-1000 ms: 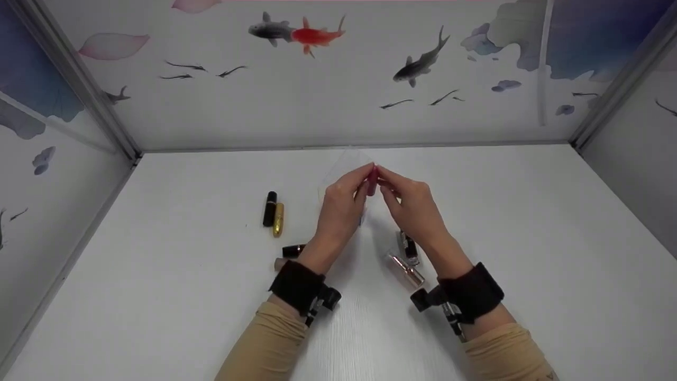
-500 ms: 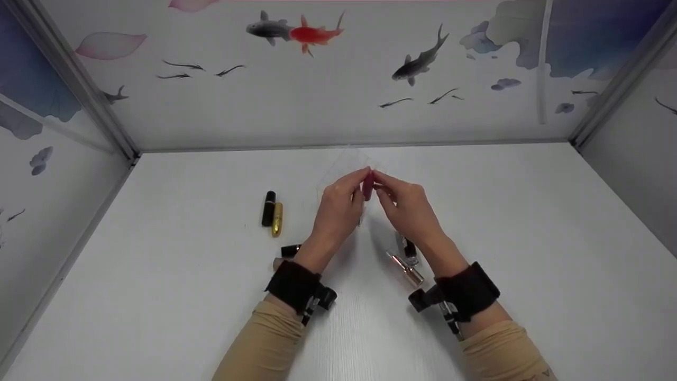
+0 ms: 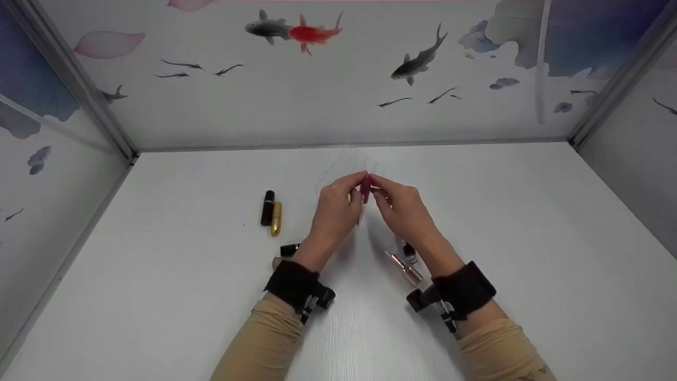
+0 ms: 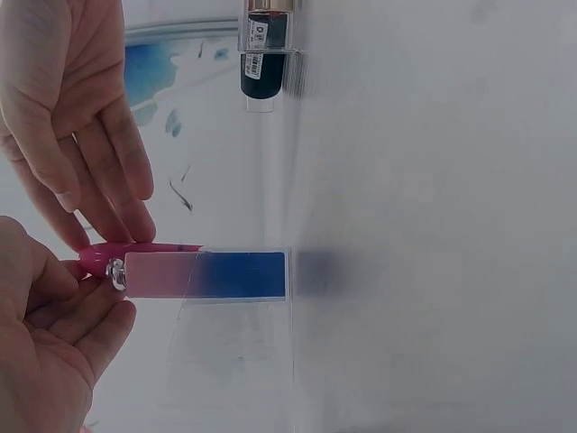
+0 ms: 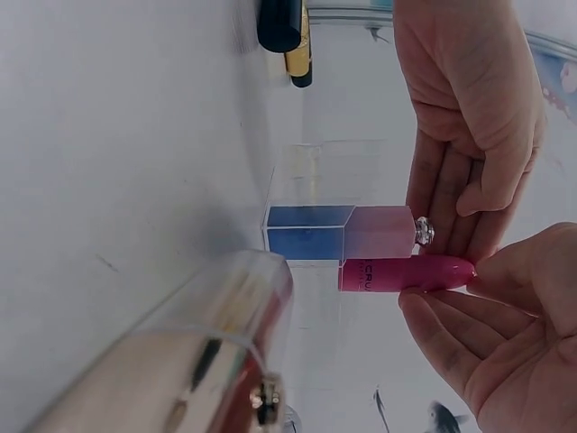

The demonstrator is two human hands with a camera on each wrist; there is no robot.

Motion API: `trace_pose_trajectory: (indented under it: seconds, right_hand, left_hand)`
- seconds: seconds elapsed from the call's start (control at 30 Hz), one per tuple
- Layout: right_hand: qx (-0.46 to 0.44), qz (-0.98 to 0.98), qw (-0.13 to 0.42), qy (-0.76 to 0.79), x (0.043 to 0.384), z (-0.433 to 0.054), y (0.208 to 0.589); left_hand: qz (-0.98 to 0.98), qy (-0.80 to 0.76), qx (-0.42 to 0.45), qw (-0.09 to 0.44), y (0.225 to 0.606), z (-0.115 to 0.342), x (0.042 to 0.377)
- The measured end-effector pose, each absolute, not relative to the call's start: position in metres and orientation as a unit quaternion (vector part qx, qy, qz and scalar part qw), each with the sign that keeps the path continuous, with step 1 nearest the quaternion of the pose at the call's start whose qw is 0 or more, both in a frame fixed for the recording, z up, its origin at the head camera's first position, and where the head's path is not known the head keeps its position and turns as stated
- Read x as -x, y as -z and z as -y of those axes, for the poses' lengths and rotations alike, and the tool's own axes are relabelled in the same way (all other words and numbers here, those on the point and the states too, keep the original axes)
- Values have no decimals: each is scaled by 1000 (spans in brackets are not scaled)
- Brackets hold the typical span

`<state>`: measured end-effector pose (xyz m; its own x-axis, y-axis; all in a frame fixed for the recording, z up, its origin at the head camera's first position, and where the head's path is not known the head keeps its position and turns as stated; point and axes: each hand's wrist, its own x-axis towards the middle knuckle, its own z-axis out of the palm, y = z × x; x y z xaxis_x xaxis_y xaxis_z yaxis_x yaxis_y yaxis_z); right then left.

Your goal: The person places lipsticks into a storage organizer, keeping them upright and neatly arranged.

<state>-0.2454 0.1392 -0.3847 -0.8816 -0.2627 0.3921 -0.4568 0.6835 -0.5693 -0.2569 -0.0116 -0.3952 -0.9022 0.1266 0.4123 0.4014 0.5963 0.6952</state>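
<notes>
My left hand (image 3: 336, 206) and right hand (image 3: 404, 211) meet near the table's middle, fingertips together on a bright pink lipstick tube (image 5: 397, 273). Both hold it upright by its tapered upper end, with its lower end above the table. Right beside it, a square tube fading from pink to blue (image 4: 216, 275) stands upright, topped by a small clear knob. A see-through plastic holder (image 3: 346, 159) surrounds this spot; its walls are hard to make out. In the head view, my fingers hide much of the lipstick and most of the square tube.
To the left lie a black tube (image 3: 267, 208) and a gold one (image 3: 276, 219). Closer, a black-ended tube (image 3: 289, 250) is partly behind my left wrist. On the right are a rose-gold tube with a clear cap (image 3: 407, 269) and a dark labelled tube (image 4: 261, 68).
Both hands have come slightly down and left in the head view with the pink lipstick between them. The other tubes stay in place.
</notes>
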Motion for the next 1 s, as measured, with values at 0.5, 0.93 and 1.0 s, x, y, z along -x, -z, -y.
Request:
trace_pose_trajectory:
  seconds: [0.5,0.93,1.0]
  right_hand:
    - [-196,915,108,-335,247,-139,386]
    - [-188,915,54,-354,249,-140,388]
    - [-186,916,48,-353,250,-139,388]
  left_hand:
    - [881,428,138,148,396,12,257]
    - [892,402,142,150,397,11,256]
    - [894,398,138,150,397,12,256]
